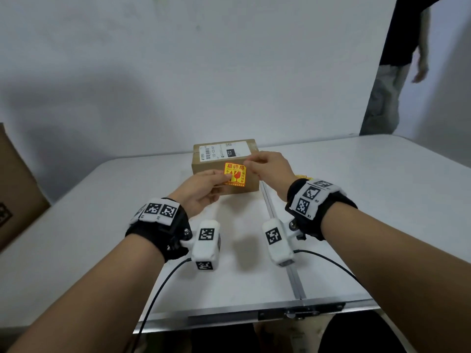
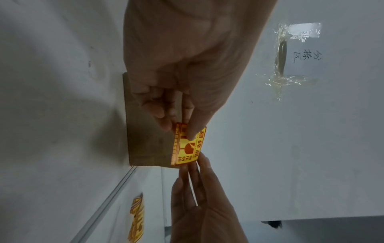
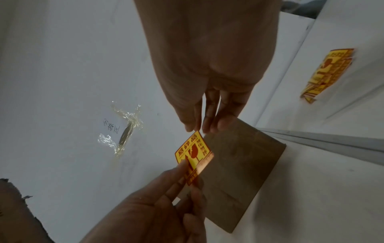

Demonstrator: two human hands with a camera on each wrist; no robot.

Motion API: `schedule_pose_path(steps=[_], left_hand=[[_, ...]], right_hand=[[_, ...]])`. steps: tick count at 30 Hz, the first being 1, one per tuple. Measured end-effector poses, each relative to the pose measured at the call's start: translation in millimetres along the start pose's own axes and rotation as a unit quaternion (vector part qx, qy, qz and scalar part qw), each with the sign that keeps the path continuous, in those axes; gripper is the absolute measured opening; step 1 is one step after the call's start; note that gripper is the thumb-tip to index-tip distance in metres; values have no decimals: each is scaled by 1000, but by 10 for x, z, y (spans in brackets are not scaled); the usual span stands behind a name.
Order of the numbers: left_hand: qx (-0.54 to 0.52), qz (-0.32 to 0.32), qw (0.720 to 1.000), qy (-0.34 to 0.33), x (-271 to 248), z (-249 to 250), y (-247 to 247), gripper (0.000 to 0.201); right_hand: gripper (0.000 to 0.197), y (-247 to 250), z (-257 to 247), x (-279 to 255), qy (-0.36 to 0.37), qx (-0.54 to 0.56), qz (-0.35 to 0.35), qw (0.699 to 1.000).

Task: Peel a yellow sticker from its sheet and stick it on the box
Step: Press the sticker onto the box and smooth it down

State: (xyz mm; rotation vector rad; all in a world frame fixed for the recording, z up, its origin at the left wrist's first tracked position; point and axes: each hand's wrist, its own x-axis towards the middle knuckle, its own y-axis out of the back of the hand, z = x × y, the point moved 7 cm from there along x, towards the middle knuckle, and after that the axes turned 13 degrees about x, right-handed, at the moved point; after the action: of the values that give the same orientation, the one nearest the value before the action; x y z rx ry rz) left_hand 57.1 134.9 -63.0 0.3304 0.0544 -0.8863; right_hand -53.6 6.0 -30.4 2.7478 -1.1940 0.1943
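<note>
A brown cardboard box (image 1: 206,165) with a white shipping label on top stands in the middle of the white table (image 1: 369,200). Both hands hold a yellow sticker (image 1: 238,171) with red print in front of the box's near face. My left hand (image 1: 226,177) pinches its lower left part between thumb and fingers. My right hand (image 1: 248,163) pinches its upper right corner. In the left wrist view the sticker (image 2: 191,148) stands close to the box (image 2: 145,131). The right wrist view shows the sticker (image 3: 194,151) tilted off the box (image 3: 239,164); whether they touch I cannot tell.
A pile of yellow stickers (image 3: 328,74) lies on the table right of the box. A metal seam (image 1: 280,238) runs across the tabletop. A large cardboard carton (image 1: 17,184) stands at the left edge. A person (image 1: 397,72) stands at the back right by the wall.
</note>
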Motion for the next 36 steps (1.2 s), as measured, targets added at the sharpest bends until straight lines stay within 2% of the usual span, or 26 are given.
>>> schedule_pose_path(steps=[6,11,13,15,18,20,22,25,28,32,36], left_hand=[[4,15,1000,-9,-72,-66,103,8],[45,18,999,-12,-99,-90,148,10],[81,40,996,-25,-114,-58,189,16],[97,98,989,-57,-121,13,307,26],[195,218,948,-124,-178,212,538,32],[300,250,905,-170,-181,377,575,34],[388,229,869,-203,-96,480,518,37],[461,156,849,-207,88,483,417,44],[483,117,840,-219,189,494,367,40],[469,127,849,-207,269,452,434,42],[482,114,843,-209,314,418,435,38]], right_hand=[[14,-156,-36,-32,20,-45,-20,999],[8,-229,-105,-20,73,-95,-13,993],[7,-229,-97,2,89,-130,-6,987],[7,-190,-62,32,92,-149,5,984],[8,-107,-6,47,96,-148,20,984],[7,-98,-9,43,104,-140,14,985],[6,-129,-39,51,116,-136,-3,984],[5,-197,-103,108,138,-160,-26,977],[3,-250,-121,187,128,-155,-49,978],[2,-276,-39,283,84,-134,-74,985],[13,-279,35,379,60,-96,-68,991]])
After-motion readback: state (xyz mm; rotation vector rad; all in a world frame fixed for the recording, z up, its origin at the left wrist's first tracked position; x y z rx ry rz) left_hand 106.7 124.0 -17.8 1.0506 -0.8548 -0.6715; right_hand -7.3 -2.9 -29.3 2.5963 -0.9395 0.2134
